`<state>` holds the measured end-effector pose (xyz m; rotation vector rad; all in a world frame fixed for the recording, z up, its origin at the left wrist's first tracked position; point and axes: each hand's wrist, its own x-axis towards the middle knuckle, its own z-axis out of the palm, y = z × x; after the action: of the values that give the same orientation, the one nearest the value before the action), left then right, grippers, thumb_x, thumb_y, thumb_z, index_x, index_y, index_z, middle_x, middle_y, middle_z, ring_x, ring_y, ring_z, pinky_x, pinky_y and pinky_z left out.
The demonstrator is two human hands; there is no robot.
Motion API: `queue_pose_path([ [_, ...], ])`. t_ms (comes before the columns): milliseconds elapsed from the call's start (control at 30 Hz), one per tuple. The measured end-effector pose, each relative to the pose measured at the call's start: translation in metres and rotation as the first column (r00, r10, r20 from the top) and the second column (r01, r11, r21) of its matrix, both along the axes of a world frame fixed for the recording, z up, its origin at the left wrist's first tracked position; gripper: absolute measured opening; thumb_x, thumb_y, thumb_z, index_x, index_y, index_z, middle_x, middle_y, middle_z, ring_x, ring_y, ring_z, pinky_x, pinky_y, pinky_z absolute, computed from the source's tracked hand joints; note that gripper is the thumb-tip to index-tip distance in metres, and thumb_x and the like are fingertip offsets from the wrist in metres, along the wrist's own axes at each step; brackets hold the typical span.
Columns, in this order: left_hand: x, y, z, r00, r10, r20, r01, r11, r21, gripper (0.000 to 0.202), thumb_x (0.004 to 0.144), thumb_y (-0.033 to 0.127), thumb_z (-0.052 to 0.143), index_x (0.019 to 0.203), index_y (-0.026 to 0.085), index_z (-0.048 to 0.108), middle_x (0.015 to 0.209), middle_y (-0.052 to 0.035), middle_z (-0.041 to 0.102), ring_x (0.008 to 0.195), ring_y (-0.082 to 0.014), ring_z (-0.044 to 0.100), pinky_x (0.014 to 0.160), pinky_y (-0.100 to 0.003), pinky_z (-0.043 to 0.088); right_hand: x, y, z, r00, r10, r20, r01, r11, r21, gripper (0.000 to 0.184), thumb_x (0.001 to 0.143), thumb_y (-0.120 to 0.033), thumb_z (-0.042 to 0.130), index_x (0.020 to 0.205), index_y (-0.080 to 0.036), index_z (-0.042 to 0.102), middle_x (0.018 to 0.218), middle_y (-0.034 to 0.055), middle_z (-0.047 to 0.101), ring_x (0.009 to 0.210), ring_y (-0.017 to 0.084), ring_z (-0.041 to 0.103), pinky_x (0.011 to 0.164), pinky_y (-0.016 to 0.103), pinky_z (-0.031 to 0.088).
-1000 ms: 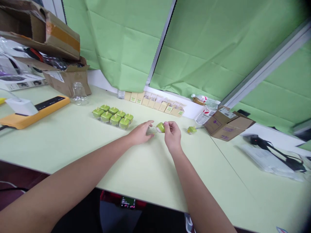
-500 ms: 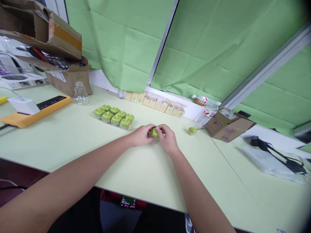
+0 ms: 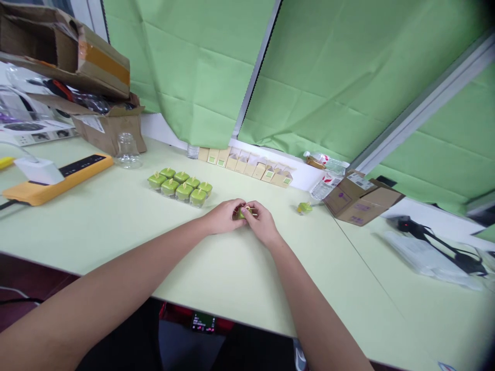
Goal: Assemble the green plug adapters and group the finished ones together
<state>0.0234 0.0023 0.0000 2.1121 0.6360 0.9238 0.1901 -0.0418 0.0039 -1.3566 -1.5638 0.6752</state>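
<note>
Above the middle of the table, a small clear container with a green lid (image 3: pixel 243 213) sits between my two hands. My left hand (image 3: pixel 224 216) curls around its left side. My right hand (image 3: pixel 261 221) closes on it from the right, thumb across the green lid. The fingers hide most of its clear body. Left of my hands stands a block of several green-lidded containers (image 3: pixel 183 192), with pale yellow tabs on their lids. A single green-lidded container (image 3: pixel 304 208) stands apart on the right.
Small beige boxes (image 3: pixel 242 166) line the wall. Left are a glass jar (image 3: pixel 128 152), an orange power strip (image 3: pixel 85 172) and stacked cardboard boxes (image 3: pixel 104 67). A carton (image 3: pixel 359 198), plastic bottles (image 3: pixel 328 185) and a plastic bag (image 3: pixel 421 257) lie on the right.
The green-lidded container has turned slightly between my hands, and my right thumb has shifted left across its lid. Both hands stay around it. The other things keep their places.
</note>
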Motion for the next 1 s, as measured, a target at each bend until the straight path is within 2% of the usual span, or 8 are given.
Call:
queue_pose_path([
  [267,-0.003,0.000,-0.002,0.998,0.031,-0.055,-0.027,0.997,0.075,0.045,0.072,0.022,0.064,0.117,0.019,0.058,0.109,-0.0092,0.065,0.094,-0.0231,0.062,0.084,-0.035,0.050,0.009,-0.005,0.014,0.989,0.122,0.087,-0.114,0.990,-0.087,0.029,0.074,-0.036,0.067,0.099,-0.023,0.062,0.100,0.0021,0.065,0.091,0.018,0.061,0.081,0.033,0.050],
  [367,-0.005,0.002,-0.005,0.995,0.068,-0.078,-0.062,0.994,0.088,0.056,0.074,0.028,0.065,0.128,0.019,0.051,0.125,-0.0120,0.058,0.105,-0.0254,0.060,0.089,-0.037,0.050,0.023,-0.004,0.019,0.951,0.027,0.308,-0.013,0.999,-0.046,0.026,0.075,-0.034,0.063,0.099,-0.024,0.063,0.100,0.0029,0.066,0.087,0.019,0.060,0.077,0.032,0.048],
  [433,-0.006,0.003,-0.006,0.991,0.081,-0.108,-0.072,0.994,0.080,0.056,0.076,0.030,0.063,0.129,0.019,0.050,0.127,-0.0120,0.056,0.107,-0.0252,0.060,0.090,-0.037,0.051,0.044,-0.005,0.024,0.871,-0.122,0.476,0.150,0.988,-0.021,0.024,0.074,-0.033,0.062,0.096,-0.023,0.063,0.097,0.0042,0.067,0.083,0.020,0.060,0.075,0.033,0.046],
  [500,-0.007,0.004,-0.007,0.988,0.080,-0.131,-0.069,0.994,0.083,0.052,0.078,0.030,0.062,0.127,0.019,0.051,0.125,-0.0111,0.057,0.106,-0.0243,0.061,0.090,-0.037,0.051,0.074,-0.006,0.029,0.754,-0.271,0.598,0.349,0.937,-0.016,0.023,0.075,-0.034,0.061,0.094,-0.022,0.064,0.094,0.0067,0.069,0.082,0.022,0.061,0.073,0.033,0.044],
  [600,-0.007,0.004,-0.007,0.988,0.063,-0.143,-0.049,0.994,0.101,0.046,0.078,0.028,0.061,0.123,0.019,0.053,0.122,-0.0103,0.059,0.105,-0.0237,0.061,0.089,-0.036,0.051,0.126,-0.011,0.030,0.602,-0.426,0.675,0.603,0.797,-0.035,0.027,0.074,-0.040,0.063,0.092,-0.020,0.066,0.090,0.0113,0.070,0.083,0.026,0.063,0.071,0.034,0.043],
  [767,-0.007,0.006,-0.008,0.986,0.048,-0.159,-0.031,0.994,0.108,0.039,0.080,0.027,0.059,0.117,0.019,0.055,0.118,-0.0104,0.060,0.104,-0.0239,0.061,0.088,-0.036,0.051,0.185,-0.018,0.012,0.402,-0.710,0.578,0.847,0.529,0.060,0.041,0.070,-0.045,0.067,0.100,-0.017,0.067,0.099,0.0177,0.070,0.091,0.031,0.063,0.076,0.037,0.044],
  [833,-0.007,0.007,-0.010,0.985,0.049,-0.163,-0.031,0.994,0.109,0.038,0.080,0.028,0.059,0.117,0.018,0.055,0.118,-0.0104,0.060,0.104,-0.0237,0.061,0.088,-0.036,0.051,0.193,-0.017,0.003,0.385,-0.755,0.531,0.861,0.501,0.087,0.046,0.069,-0.044,0.068,0.106,-0.016,0.066,0.102,0.0175,0.070,0.095,0.031,0.063,0.081,0.038,0.045],
  [1000,-0.006,0.006,-0.010,0.984,0.059,-0.171,-0.035,0.990,0.137,0.036,0.082,0.028,0.058,0.117,0.019,0.055,0.118,-0.0097,0.060,0.103,-0.0222,0.062,0.088,-0.035,0.051,0.193,-0.012,-0.003,0.417,-0.757,0.503,0.848,0.523,0.085,0.056,0.067,-0.037,0.071,0.117,-0.015,0.061,0.110,0.0172,0.066,0.101,0.033,0.060,0.090,0.042,0.045],
])
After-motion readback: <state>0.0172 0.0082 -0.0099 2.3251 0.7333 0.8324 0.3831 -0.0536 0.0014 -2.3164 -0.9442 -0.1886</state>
